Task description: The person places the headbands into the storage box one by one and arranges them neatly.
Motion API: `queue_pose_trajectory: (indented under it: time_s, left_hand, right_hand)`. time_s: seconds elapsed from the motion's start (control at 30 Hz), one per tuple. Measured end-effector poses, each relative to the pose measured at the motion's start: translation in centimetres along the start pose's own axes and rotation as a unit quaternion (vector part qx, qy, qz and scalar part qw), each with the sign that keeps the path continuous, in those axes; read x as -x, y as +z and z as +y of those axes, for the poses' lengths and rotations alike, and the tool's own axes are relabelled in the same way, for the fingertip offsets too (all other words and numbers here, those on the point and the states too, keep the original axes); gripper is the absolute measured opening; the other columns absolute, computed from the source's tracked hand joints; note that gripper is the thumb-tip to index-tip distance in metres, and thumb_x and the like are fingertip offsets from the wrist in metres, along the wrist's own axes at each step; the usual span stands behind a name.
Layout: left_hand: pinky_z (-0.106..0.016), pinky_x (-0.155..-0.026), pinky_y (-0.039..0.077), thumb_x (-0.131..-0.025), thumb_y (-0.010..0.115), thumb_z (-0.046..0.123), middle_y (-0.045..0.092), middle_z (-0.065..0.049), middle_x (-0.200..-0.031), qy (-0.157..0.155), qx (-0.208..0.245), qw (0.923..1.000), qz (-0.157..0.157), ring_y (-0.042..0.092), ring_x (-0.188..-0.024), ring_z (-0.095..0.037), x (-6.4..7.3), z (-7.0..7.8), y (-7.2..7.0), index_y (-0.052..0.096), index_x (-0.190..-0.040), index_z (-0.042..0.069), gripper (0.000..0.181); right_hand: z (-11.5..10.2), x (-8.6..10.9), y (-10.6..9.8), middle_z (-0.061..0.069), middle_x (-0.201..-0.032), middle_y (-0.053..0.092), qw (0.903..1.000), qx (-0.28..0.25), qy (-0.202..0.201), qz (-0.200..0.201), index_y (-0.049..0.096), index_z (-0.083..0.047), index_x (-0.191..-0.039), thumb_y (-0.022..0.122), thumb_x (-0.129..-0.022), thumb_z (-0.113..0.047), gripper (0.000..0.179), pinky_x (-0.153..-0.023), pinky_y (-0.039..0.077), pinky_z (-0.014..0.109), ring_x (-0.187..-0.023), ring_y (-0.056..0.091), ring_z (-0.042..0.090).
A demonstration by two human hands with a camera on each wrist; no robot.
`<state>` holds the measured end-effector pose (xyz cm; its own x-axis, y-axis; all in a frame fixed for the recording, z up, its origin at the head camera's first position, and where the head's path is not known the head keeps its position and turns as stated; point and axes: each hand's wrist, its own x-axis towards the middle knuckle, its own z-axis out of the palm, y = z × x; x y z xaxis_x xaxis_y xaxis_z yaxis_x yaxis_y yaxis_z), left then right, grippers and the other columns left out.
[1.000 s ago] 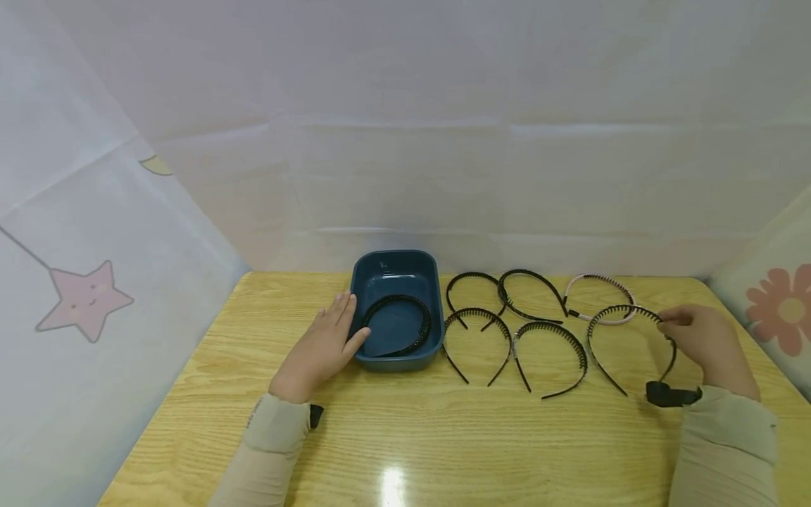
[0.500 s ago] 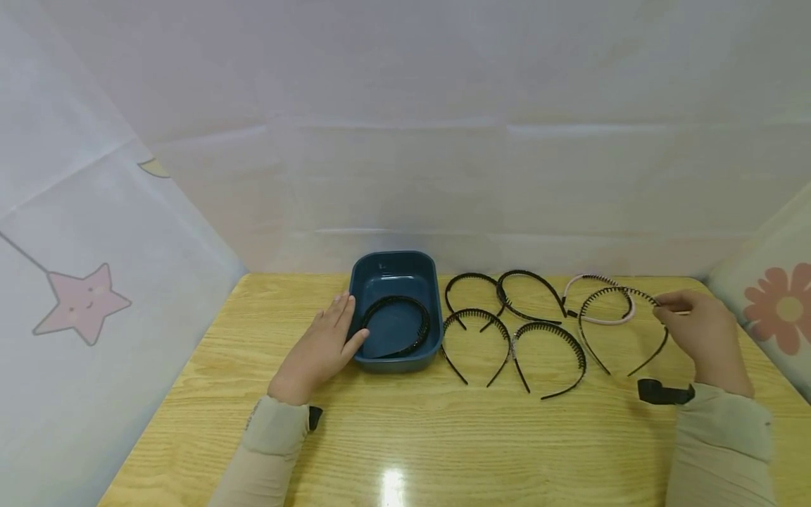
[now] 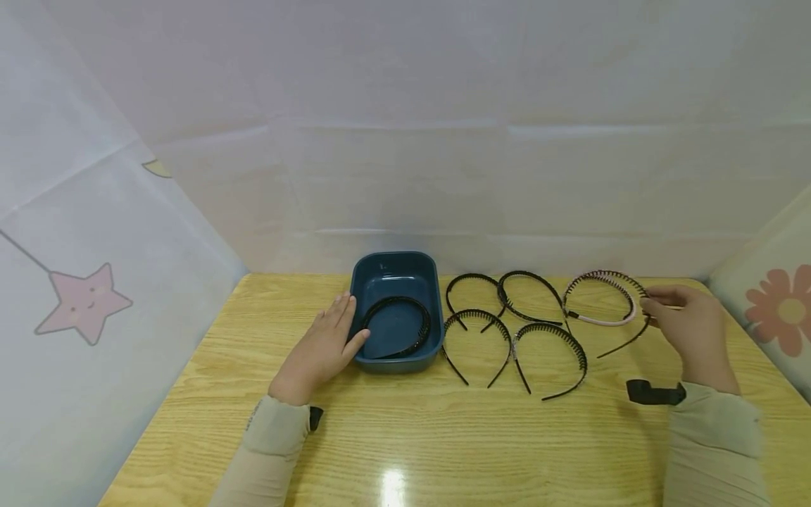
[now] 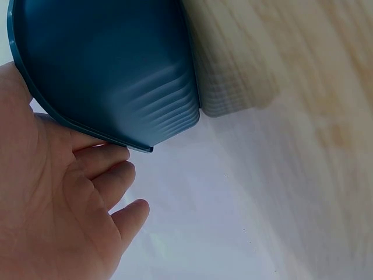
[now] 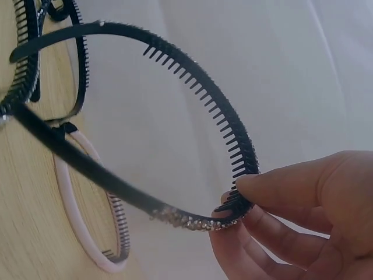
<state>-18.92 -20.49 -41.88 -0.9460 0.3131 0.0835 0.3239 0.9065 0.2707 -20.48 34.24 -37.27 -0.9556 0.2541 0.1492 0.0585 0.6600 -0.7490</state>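
My right hand [image 3: 690, 327] pinches a toothed black headband [image 5: 234, 119] between thumb and fingers, with sparkly stones along its outer side. It is held over the table's right part and overlaps a pink headband [image 3: 608, 322] in the head view. My left hand [image 3: 319, 348] lies with straight fingers against the left side of a dark blue plastic bin [image 3: 398, 365]. In the left wrist view, its fingers sit along the bin's rim [image 4: 87, 133]. Inside the bin rests a black headband [image 3: 423, 334].
Between the bin and my right hand, several black headbands lie on the wooden table [image 3: 443, 443]. Two are in front, one toothed headband [image 3: 476, 310] and one with sparkles [image 3: 573, 341]; another pair overlaps behind, including a black headband [image 3: 535, 274]. A pale sheet [image 3: 405, 176] hangs behind.
My right hand has moved up and left with the pinched headband, which now overlaps the pink one in view. The left hand and the bin stay where they were.
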Motion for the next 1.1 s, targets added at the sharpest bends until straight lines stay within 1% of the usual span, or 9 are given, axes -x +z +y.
queue_pose_trajectory:
  time_s: [0.03,0.1,0.23,0.33,0.47,0.7,0.83,0.97,1.1]
  left_hand:
    - [-0.056,-0.124,0.015,-0.108,0.046,0.044,0.016,-0.021,-0.167,0.001,0.0,1.0,0.001,0.012,-0.155,-0.035,0.0,0.0,0.0,0.019,-0.159,-0.004,0.075]
    - [-0.056,-0.124,0.015,-0.108,0.046,0.044,0.016,-0.022,-0.167,0.002,-0.001,1.0,0.001,0.012,-0.155,-0.035,0.0,0.0,0.0,0.019,-0.159,-0.004,0.075]
    - [-0.056,-0.124,0.015,-0.108,0.046,0.043,0.016,-0.022,-0.166,0.003,-0.003,1.0,0.003,0.012,-0.155,-0.035,0.0,-0.1,0.0,0.019,-0.159,-0.004,0.075]
    - [-0.056,-0.124,0.015,-0.108,0.046,0.044,0.016,-0.022,-0.167,0.002,-0.004,1.0,0.003,0.012,-0.155,-0.035,0.0,-0.1,0.0,0.019,-0.159,-0.004,0.075]
    - [-0.057,-0.124,0.015,-0.108,0.044,0.045,0.016,-0.021,-0.167,0.002,-0.005,1.0,0.002,0.012,-0.155,-0.035,0.0,-0.1,-0.1,0.019,-0.159,-0.004,0.075]
    - [-0.057,-0.124,0.016,-0.108,0.045,0.045,0.016,-0.021,-0.167,0.004,-0.007,1.0,0.006,0.013,-0.154,-0.036,0.1,0.0,-0.1,0.02,-0.159,-0.004,0.075]
    - [-0.057,-0.123,0.016,-0.108,0.048,0.044,0.016,-0.021,-0.167,0.003,-0.003,1.0,0.008,0.014,-0.154,-0.036,0.2,0.0,0.0,0.021,-0.159,-0.005,0.075]
    - [-0.057,-0.123,0.016,-0.108,0.047,0.045,0.016,-0.02,-0.167,0.006,-0.005,0.9999,0.01,0.014,-0.154,-0.036,0.2,-0.1,0.1,0.021,-0.159,-0.004,0.075]
    - [-0.057,-0.124,0.016,-0.108,0.045,0.046,0.016,-0.02,-0.167,0.007,-0.003,0.9999,0.008,0.014,-0.154,-0.036,0.1,-0.1,0.2,0.021,-0.159,-0.004,0.075]
  right_hand:
    - [-0.1,0.0,0.2,-0.031,-0.081,0.055,0.9998,-0.018,0.003,-0.002,0.061,0.01,-0.133,0.064,-0.101,-0.021,0.044,-0.059,0.054,0.012,-0.063,0.062,-0.012]
    - [-0.3,0.0,0.5,-0.032,-0.081,0.054,0.9989,-0.044,0.013,-0.011,0.058,0.01,-0.135,0.064,-0.101,-0.021,0.046,-0.061,0.056,0.013,-0.066,0.064,-0.011]
    - [-0.7,-0.1,1.2,-0.021,-0.088,0.065,0.9967,-0.074,0.023,-0.025,0.056,0.01,-0.137,0.064,-0.101,-0.018,0.047,-0.065,0.059,0.016,-0.07,0.065,-0.008]
    - [-0.9,-0.2,1.8,-0.018,-0.091,0.068,0.9952,-0.089,0.015,-0.037,0.056,0.011,-0.136,0.065,-0.101,-0.016,0.045,-0.068,0.06,0.018,-0.072,0.066,-0.006]
    - [-1.3,-0.2,2.5,-0.023,-0.09,0.064,0.9924,-0.108,-0.001,-0.058,0.055,0.012,-0.136,0.065,-0.101,-0.014,0.045,-0.073,0.061,0.022,-0.076,0.067,-0.005]
    - [-2.2,0.4,4.0,-0.017,-0.098,0.063,0.9865,-0.139,-0.003,-0.085,0.054,0.011,-0.138,0.065,-0.101,-0.018,0.049,-0.079,0.061,0.025,-0.083,0.066,-0.005]
    - [-2.7,0.6,4.7,-0.015,-0.1,0.064,0.9794,-0.18,0.018,-0.091,0.051,0.011,-0.14,0.066,-0.1,-0.017,0.051,-0.082,0.061,0.027,-0.086,0.067,-0.003]
    - [-3.3,0.8,5.3,-0.011,-0.099,0.066,0.9704,-0.226,0.035,-0.079,0.051,0.01,-0.14,0.069,-0.099,-0.013,0.052,-0.081,0.061,0.027,-0.086,0.069,0.002]
    - [-3.6,1.0,5.9,-0.008,-0.097,0.068,0.9534,-0.289,0.047,-0.072,0.053,0.01,-0.137,0.073,-0.095,-0.01,0.05,-0.079,0.061,0.026,-0.083,0.071,0.005]
